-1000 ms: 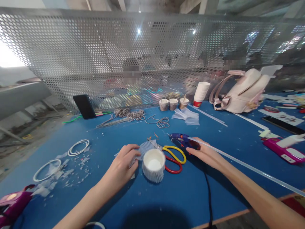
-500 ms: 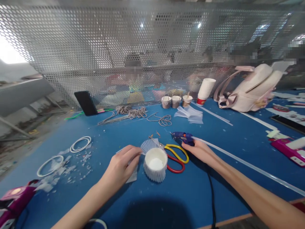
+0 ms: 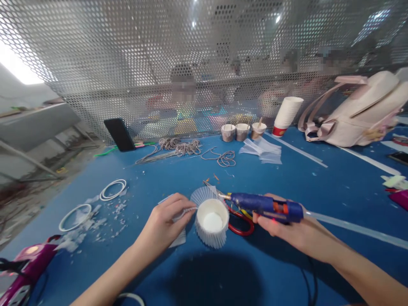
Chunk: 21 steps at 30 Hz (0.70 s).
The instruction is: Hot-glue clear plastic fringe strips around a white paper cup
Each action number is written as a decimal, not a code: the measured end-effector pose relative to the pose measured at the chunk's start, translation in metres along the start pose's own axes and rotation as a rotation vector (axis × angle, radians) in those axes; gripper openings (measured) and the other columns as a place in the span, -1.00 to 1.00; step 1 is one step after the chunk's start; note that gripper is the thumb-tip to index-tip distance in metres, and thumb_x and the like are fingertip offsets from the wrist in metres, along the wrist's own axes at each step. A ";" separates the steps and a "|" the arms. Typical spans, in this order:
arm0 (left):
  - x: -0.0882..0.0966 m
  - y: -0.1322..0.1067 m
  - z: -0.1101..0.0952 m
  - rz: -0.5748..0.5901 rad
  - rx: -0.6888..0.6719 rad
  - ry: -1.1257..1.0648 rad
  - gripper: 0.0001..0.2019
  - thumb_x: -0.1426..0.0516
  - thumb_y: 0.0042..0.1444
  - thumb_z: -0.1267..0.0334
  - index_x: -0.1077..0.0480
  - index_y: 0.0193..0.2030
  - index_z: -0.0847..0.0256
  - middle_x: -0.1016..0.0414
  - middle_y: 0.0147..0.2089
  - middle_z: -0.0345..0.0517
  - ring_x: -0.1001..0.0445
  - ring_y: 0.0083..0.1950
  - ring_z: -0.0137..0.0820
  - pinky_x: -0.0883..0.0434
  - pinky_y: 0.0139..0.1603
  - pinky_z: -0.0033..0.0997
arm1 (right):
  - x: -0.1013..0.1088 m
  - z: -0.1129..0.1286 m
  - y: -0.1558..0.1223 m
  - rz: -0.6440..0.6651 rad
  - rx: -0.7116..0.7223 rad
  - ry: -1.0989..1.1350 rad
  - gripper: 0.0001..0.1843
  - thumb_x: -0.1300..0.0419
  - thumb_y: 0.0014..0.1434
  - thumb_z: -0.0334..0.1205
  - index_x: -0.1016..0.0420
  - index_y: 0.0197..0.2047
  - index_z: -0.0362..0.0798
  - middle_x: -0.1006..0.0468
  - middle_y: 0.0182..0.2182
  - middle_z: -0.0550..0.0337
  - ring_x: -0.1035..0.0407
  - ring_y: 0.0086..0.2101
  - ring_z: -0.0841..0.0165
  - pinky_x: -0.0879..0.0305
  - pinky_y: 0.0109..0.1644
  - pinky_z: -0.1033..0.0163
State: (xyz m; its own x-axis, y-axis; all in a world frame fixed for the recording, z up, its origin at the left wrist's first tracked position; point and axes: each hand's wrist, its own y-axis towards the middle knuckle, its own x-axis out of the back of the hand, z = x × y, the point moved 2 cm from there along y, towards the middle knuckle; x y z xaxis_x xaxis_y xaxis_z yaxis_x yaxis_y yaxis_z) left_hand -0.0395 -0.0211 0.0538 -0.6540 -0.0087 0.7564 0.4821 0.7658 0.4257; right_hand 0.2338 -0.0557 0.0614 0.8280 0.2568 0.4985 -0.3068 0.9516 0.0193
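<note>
My right hand [image 3: 287, 225] is wrapped round a blue hot glue gun [image 3: 264, 206], raised above the table with its metal nozzle pointing left. A long clear glue stick [image 3: 353, 229] runs out of its back end. Close to the nozzle stands a white paper cup [image 3: 212, 225] with pleated translucent material around its outside. A loose end of that pleated strip [image 3: 204, 194] fans out behind the cup's rim. My left hand [image 3: 174, 216] pinches the strip at the cup's left side. Scissors with red and yellow handles [image 3: 244, 225] lie behind the cup, partly hidden by the glue gun.
White rings [image 3: 113, 190] and translucent scraps [image 3: 92, 221] lie left, near a magenta power strip [image 3: 27, 272]. Grey cord [image 3: 180, 146], small cups [image 3: 242, 132], translucent strips [image 3: 263, 151], stacked paper cups [image 3: 287, 114] and a pale backpack [image 3: 357, 114] line the back. A phone [image 3: 119, 134] leans against the perforated screen [image 3: 127, 76].
My right hand has lifted the glue gun off the table and brought its nozzle left, close to the cup. My left hand keeps its pinch beside the cup. The view has shifted slightly.
</note>
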 end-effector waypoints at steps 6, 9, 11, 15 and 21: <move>0.001 0.000 0.001 -0.001 0.083 -0.070 -0.86 -0.08 0.14 0.40 -0.48 -0.30 0.19 -0.55 -0.25 -0.09 -0.52 -0.22 -0.41 -0.45 -0.19 -0.48 | -0.018 0.017 0.002 0.207 0.278 -0.176 -0.94 -0.13 0.17 -0.21 -0.36 -0.31 -0.01 -0.45 -0.44 0.28 -0.32 -0.47 0.45 -0.19 -0.41 0.38; 0.002 -0.001 0.001 0.022 0.112 -0.076 -0.87 -0.09 0.14 0.41 -0.46 -0.29 0.19 -0.56 -0.29 -0.14 -0.53 -0.26 -0.44 -0.45 -0.19 -0.48 | -0.027 0.010 0.006 0.207 0.390 -0.199 -0.91 -0.17 0.07 -0.32 -0.34 -0.31 -0.01 -0.45 -0.45 0.30 -0.30 -0.50 0.46 -0.13 -0.45 0.38; 0.001 -0.001 0.000 0.029 0.107 -0.079 -0.87 -0.10 0.15 0.42 -0.47 -0.26 0.18 -0.56 -0.30 -0.16 -0.53 -0.28 -0.45 -0.45 -0.19 -0.49 | -0.032 0.006 0.009 0.199 0.417 -0.192 -0.87 -0.19 0.00 -0.34 -0.32 -0.34 -0.02 -0.43 -0.48 0.31 -0.26 -0.54 0.47 -0.09 -0.48 0.36; -0.001 0.000 -0.001 0.027 0.065 -0.090 -0.84 -0.11 0.15 0.44 -0.49 -0.21 0.17 -0.56 -0.32 -0.15 -0.51 -0.29 -0.47 -0.44 -0.22 -0.51 | -0.031 0.010 0.013 0.169 0.396 -0.191 -0.86 -0.19 -0.04 -0.38 -0.32 -0.36 -0.03 -0.43 -0.50 0.32 -0.27 -0.53 0.47 -0.08 -0.47 0.35; -0.003 0.001 -0.001 0.025 0.130 -0.123 -0.86 -0.11 0.16 0.39 -0.52 -0.26 0.18 -0.50 -0.36 -0.15 -0.47 -0.33 -0.47 -0.41 -0.30 -0.52 | -0.018 0.024 0.019 0.177 0.298 -0.193 -0.90 -0.15 0.12 -0.35 -0.29 -0.40 -0.01 -0.42 -0.50 0.35 -0.26 -0.53 0.49 -0.08 -0.48 0.37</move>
State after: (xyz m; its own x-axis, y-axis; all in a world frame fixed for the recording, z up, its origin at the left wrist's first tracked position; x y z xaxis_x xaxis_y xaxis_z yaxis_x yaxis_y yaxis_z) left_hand -0.0368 -0.0208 0.0522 -0.7131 0.0839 0.6960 0.4248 0.8415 0.3338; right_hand 0.2018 -0.0461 0.0731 0.6557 0.3488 0.6696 -0.5831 0.7974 0.1556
